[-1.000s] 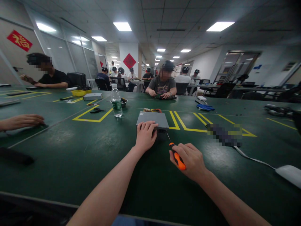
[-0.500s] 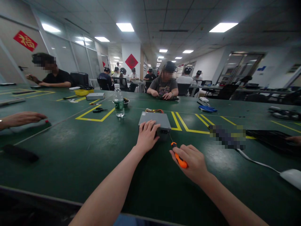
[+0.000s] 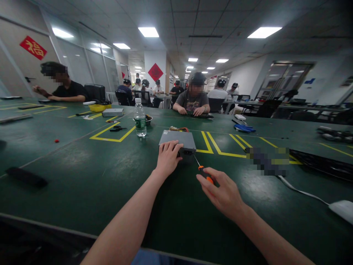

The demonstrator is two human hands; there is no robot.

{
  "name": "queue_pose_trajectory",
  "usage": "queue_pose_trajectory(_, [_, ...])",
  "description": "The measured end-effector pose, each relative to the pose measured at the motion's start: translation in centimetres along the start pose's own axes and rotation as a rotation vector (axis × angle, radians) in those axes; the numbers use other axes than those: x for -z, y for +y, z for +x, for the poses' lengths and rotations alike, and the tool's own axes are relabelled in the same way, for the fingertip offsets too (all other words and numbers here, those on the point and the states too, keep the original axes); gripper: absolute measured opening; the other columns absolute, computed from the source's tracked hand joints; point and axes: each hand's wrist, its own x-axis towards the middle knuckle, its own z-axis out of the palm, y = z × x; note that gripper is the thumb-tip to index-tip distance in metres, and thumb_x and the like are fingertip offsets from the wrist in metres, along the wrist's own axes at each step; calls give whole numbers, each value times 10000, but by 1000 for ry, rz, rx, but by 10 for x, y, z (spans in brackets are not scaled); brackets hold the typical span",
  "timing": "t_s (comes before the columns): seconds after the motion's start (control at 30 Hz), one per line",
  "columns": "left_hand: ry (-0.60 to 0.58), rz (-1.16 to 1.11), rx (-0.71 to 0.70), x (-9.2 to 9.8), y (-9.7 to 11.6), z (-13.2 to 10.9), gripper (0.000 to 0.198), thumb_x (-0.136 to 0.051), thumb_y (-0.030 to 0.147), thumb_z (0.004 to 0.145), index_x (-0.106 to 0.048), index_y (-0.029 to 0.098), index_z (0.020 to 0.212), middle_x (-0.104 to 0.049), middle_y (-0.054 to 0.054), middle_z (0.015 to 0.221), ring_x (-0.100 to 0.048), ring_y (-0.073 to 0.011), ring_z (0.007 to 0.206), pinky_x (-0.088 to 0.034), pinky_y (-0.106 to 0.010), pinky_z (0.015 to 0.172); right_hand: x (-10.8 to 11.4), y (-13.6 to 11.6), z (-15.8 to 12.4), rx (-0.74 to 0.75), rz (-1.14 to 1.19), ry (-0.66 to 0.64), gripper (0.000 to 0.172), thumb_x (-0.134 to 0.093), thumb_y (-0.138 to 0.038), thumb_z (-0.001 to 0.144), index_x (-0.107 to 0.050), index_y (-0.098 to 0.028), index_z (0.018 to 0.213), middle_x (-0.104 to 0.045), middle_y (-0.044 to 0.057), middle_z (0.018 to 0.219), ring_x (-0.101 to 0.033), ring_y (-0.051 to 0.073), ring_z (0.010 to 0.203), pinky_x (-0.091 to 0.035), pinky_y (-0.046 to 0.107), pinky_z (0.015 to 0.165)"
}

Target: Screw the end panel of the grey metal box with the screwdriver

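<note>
A grey metal computer power supply [image 3: 180, 138] lies on the green table, coloured wires coming out behind it. My left hand [image 3: 168, 154] grips its front left part, fingers over the top and thumb against the front face beside the socket. In my right hand [image 3: 223, 187] is an orange and black screwdriver [image 3: 202, 170], its handle between thumb and fingers. The shaft slants up and left to the lower right corner of the power supply's front face. Whether its tip sits in a screw is too small to tell.
A water bottle [image 3: 140, 119] stands left of the power supply, near a metal bowl [image 3: 148, 119]. Black pliers [image 3: 118, 129] lie further left. To the right are blue gloves [image 3: 244, 128] and a white cable [image 3: 300, 191]. A person [image 3: 193, 97] sits opposite.
The power supply and my left hand have shifted slightly left. My right fingers have loosened and spread along the screwdriver handle. At the far left, another person's hand has moved out of view.
</note>
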Motion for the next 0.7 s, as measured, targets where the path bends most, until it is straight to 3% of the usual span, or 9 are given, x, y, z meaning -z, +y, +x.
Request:
queue_pose_trajectory(0.1, [11, -20, -1, -2, 0, 0, 494, -665, 210, 705, -457, 283, 1147, -476, -37, 1258, -375, -240, 1198, -271, -430, 997, 0, -5, 4, 58, 3, -36, 76, -535, -201, 838, -604, -170, 843, -599, 87, 916, -511, 147, 696, -441, 273, 609])
queue_pose_trajectory(0.2, [9, -30, 6, -3, 0, -1, 500, -661, 207, 704, -451, 281, 1153, -470, -44, 1261, -369, -247, 1202, -261, -444, 1004, 0, -12, 8, -3, 35, -68, 169, -533, -293, 832, -583, -147, 764, -588, 112, 904, -523, 163, 700, -457, 283, 593])
queue_pose_trajectory(0.33, [11, -39, 12, -4, 1, -1, 507, -667, 205, 695, -453, 269, 1151, -471, -44, 1255, -364, -242, 1202, -255, -437, 1015, -2, -17, 8, -80, 88, -94, 163, -435, -184, 823, -571, -113, 878, -545, 149, 971, -556, 202, 844, -489, 303, 689])
queue_pose_trajectory(0.53, [22, -34, 8, -4, 3, -1, 492, -657, 205, 701, -455, 264, 1146, -469, -49, 1254, -361, -245, 1204, -251, -447, 1018, -3, -7, 2, -1, -70, 47, 108, -495, -157, 838, -548, -157, 932, -560, 87, 858, -548, 144, 706, -451, 240, 601])
queue_pose_trajectory(0.7, [19, -39, 15, -4, 3, -1, 493, -655, 199, 697, -455, 263, 1142, -470, -51, 1252, -362, -249, 1204, -250, -451, 1020, 0, -12, 4, -86, -35, -20, 147, -440, -222, 845, -559, -146, 886, -543, 138, 936, -537, 189, 763, -458, 300, 624])
